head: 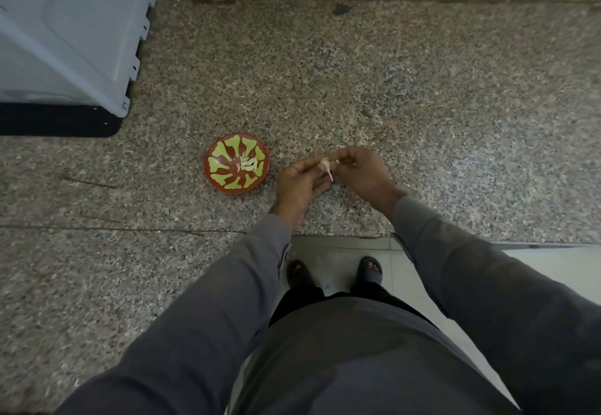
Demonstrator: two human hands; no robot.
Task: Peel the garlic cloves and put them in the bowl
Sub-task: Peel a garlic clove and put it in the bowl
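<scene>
A red bowl [236, 167] with a yellow-green pattern sits on the speckled granite counter, holding several peeled garlic cloves [247, 165] near its middle. Just right of the bowl, both hands meet above the counter. My left hand [300, 183] pinches a small whitish garlic clove [325, 163] between thumb and fingertips. My right hand [356, 169] pinches the clove's skin from the other side, and a thin pale strip of skin [329, 175] hangs down from the clove.
A pale grey plastic appliance [65, 34] on a black base stands at the back left of the counter [422, 105]. A tiled wall runs along the back. The counter's front edge lies just below my wrists; my feet in sandals show on the floor beneath.
</scene>
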